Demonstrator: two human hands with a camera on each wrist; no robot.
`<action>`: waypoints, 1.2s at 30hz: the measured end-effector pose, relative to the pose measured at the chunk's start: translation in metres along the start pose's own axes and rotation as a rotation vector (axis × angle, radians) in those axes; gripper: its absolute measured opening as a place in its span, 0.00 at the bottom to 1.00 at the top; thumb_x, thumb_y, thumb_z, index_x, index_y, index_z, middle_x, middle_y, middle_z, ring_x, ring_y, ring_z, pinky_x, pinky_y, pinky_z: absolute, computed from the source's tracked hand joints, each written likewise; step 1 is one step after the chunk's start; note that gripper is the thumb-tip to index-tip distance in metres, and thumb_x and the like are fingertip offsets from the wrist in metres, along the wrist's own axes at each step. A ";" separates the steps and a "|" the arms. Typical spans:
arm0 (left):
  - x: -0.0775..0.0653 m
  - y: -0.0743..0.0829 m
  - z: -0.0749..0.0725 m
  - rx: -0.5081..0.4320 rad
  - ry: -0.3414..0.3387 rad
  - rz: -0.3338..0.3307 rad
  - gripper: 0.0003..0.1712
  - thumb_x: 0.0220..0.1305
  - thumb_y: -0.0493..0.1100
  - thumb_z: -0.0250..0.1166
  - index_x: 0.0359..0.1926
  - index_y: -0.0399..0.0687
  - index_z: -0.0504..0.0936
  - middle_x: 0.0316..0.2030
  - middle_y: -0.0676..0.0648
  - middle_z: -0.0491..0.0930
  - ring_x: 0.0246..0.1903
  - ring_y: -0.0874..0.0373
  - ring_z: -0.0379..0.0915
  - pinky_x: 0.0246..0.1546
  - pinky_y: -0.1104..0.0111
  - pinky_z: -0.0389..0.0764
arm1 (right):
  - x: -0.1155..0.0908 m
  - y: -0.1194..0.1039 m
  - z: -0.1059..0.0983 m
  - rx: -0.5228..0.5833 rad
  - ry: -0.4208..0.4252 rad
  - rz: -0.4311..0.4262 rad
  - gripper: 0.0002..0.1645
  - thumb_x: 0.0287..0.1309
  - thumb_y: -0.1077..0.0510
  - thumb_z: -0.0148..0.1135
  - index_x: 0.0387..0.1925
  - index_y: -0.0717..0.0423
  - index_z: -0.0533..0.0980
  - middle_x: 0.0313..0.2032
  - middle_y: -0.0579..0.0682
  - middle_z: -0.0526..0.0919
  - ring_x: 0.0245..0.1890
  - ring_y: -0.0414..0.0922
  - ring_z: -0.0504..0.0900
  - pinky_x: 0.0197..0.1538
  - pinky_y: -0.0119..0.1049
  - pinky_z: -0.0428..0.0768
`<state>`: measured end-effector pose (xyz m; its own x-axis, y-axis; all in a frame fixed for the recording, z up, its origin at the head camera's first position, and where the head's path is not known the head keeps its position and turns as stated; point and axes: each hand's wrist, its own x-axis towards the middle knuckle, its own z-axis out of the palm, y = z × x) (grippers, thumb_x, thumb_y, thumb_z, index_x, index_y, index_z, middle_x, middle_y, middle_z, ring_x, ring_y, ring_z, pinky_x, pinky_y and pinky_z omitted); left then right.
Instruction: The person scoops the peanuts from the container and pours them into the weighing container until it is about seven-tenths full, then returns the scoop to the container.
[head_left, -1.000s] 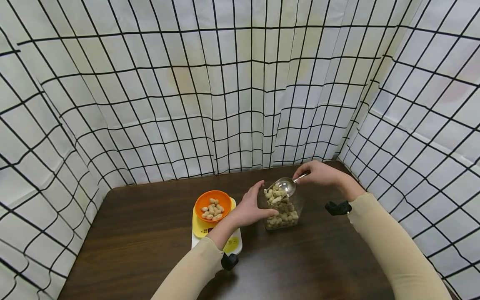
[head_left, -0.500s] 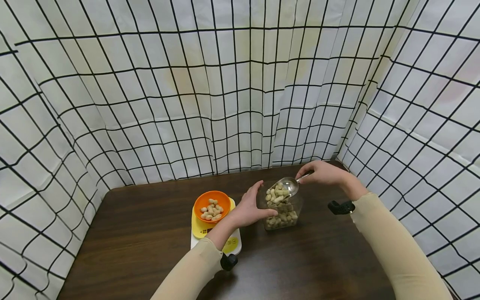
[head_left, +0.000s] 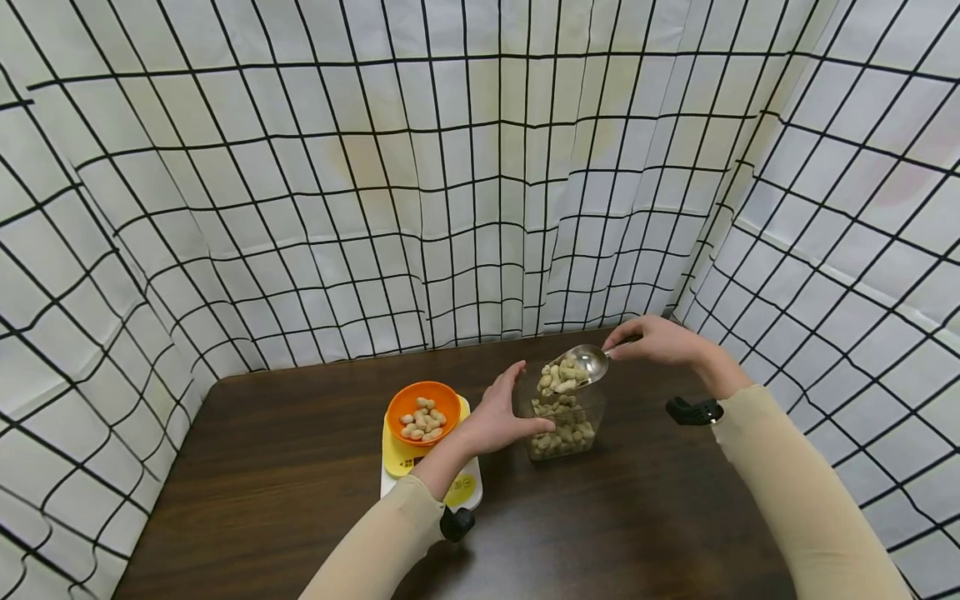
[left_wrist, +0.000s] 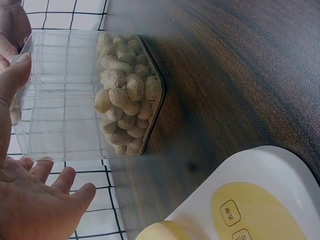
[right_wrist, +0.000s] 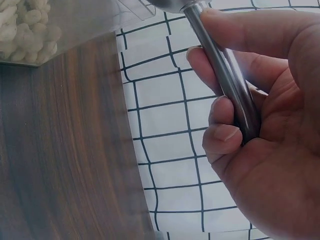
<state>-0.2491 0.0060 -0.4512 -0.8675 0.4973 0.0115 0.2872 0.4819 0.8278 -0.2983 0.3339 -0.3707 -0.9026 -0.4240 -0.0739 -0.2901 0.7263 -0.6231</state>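
A clear plastic container (left_wrist: 75, 125), partly filled with unshelled peanuts (left_wrist: 125, 95), stands on the table. My left hand (head_left: 506, 421) spans its rim, thumb on the near side and fingers on the far side. Over the container's mouth is a metal scoop (head_left: 588, 362) heaped with peanuts (head_left: 561, 377). My right hand (head_left: 656, 342) grips the scoop handle (right_wrist: 225, 75) with thumb and curled fingers. To the left, an orange bowl (head_left: 393, 417) with several peanuts sits on a yellow-and-white kitchen scale (head_left: 465, 487), partly hidden by the left forearm.
The dark wooden table (head_left: 285, 467) reaches back to a white curtain (head_left: 450, 208) with black grid lines. More of this curtain hangs at the left and right sides. A black wrist device (head_left: 693, 412) is on the right wrist.
The loaded scoop in my right hand has moved up and slightly right, and its peanuts now sit higher above those in the container. My left hand stays at the container's rim.
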 end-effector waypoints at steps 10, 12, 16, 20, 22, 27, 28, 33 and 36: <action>-0.004 0.000 -0.007 0.043 -0.009 0.000 0.68 0.56 0.62 0.76 0.83 0.61 0.39 0.81 0.46 0.43 0.78 0.41 0.39 0.71 0.40 0.55 | -0.002 -0.005 0.001 0.028 0.038 0.005 0.18 0.66 0.45 0.67 0.51 0.48 0.85 0.56 0.51 0.82 0.57 0.53 0.78 0.61 0.58 0.73; -0.008 0.001 -0.012 0.035 -0.006 0.007 0.68 0.56 0.63 0.76 0.83 0.62 0.39 0.81 0.47 0.42 0.79 0.43 0.38 0.71 0.41 0.55 | -0.002 -0.008 0.001 0.041 0.033 0.006 0.18 0.67 0.45 0.67 0.52 0.49 0.85 0.56 0.51 0.82 0.57 0.53 0.78 0.61 0.58 0.73; -0.015 0.005 -0.026 0.036 0.011 0.031 0.66 0.55 0.64 0.76 0.83 0.65 0.41 0.81 0.49 0.43 0.79 0.46 0.38 0.71 0.41 0.57 | -0.002 -0.012 0.002 0.052 0.022 0.004 0.19 0.68 0.45 0.66 0.53 0.48 0.84 0.58 0.52 0.81 0.59 0.53 0.78 0.62 0.57 0.73; -0.024 0.006 -0.040 0.052 0.036 0.066 0.63 0.56 0.64 0.76 0.82 0.65 0.46 0.80 0.52 0.46 0.78 0.48 0.39 0.69 0.42 0.61 | -0.001 -0.017 0.005 0.053 0.027 -0.023 0.19 0.69 0.45 0.65 0.54 0.50 0.84 0.60 0.54 0.80 0.59 0.54 0.77 0.61 0.57 0.74; -0.029 0.005 -0.047 0.064 0.051 0.088 0.61 0.56 0.64 0.76 0.82 0.65 0.48 0.80 0.52 0.48 0.78 0.48 0.40 0.68 0.42 0.62 | 0.000 -0.021 0.007 0.063 0.027 -0.035 0.20 0.70 0.45 0.64 0.54 0.51 0.84 0.60 0.55 0.80 0.59 0.54 0.77 0.60 0.56 0.74; -0.044 -0.002 -0.067 0.112 0.082 0.100 0.60 0.56 0.65 0.75 0.81 0.67 0.50 0.79 0.53 0.49 0.77 0.50 0.43 0.69 0.42 0.62 | 0.001 -0.030 0.014 0.076 0.027 -0.048 0.20 0.70 0.45 0.64 0.55 0.51 0.84 0.62 0.55 0.79 0.60 0.54 0.77 0.60 0.55 0.75; -0.048 -0.004 -0.072 0.120 0.090 0.095 0.60 0.56 0.65 0.75 0.81 0.67 0.50 0.79 0.53 0.50 0.77 0.50 0.44 0.69 0.42 0.62 | 0.002 -0.033 0.015 0.076 0.030 -0.053 0.20 0.70 0.45 0.64 0.55 0.51 0.84 0.62 0.55 0.79 0.60 0.54 0.77 0.60 0.55 0.75; -0.064 -0.015 -0.096 0.140 0.129 0.054 0.60 0.56 0.64 0.76 0.81 0.68 0.50 0.78 0.52 0.50 0.76 0.49 0.45 0.67 0.39 0.63 | 0.004 -0.045 0.024 0.073 0.047 -0.075 0.17 0.70 0.46 0.64 0.54 0.48 0.84 0.60 0.52 0.80 0.61 0.53 0.77 0.59 0.53 0.76; -0.073 -0.024 -0.109 0.142 0.145 0.036 0.60 0.56 0.64 0.76 0.81 0.65 0.50 0.79 0.49 0.49 0.75 0.47 0.46 0.66 0.36 0.63 | 0.006 -0.054 0.030 0.085 0.054 -0.064 0.16 0.69 0.46 0.65 0.53 0.45 0.85 0.61 0.51 0.80 0.63 0.52 0.76 0.60 0.52 0.76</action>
<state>-0.2372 -0.1204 -0.4104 -0.9021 0.4118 0.1289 0.3647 0.5679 0.7379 -0.2788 0.2757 -0.3602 -0.8997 -0.4363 0.0091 -0.3220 0.6495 -0.6889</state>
